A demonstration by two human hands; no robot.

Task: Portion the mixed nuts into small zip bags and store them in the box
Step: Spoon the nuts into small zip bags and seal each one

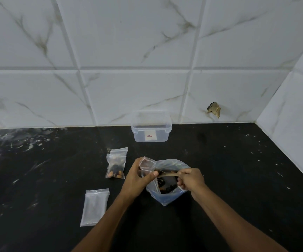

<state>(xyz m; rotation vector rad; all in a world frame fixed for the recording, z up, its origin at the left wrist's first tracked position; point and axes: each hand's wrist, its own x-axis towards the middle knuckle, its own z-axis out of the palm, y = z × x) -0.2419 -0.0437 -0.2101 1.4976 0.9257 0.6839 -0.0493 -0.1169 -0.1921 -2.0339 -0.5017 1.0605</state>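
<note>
My left hand (137, 178) grips a small zip bag (146, 165) upright with its mouth open, just left of the big clear bag of mixed nuts (167, 184) on the black counter. My right hand (190, 180) holds the handle of a small wooden spoon (167, 174), whose bowl points at the small bag's mouth above the big bag. Two filled small bags (116, 165) lie overlapping to the left. A stack of empty zip bags (94, 206) lies flat at the front left. The clear plastic box (151, 128) stands open at the back, against the wall.
The black counter (238, 170) is speckled with white marks and ends at tiled walls behind and on the right. A chipped hole (214, 109) shows in the back wall tile.
</note>
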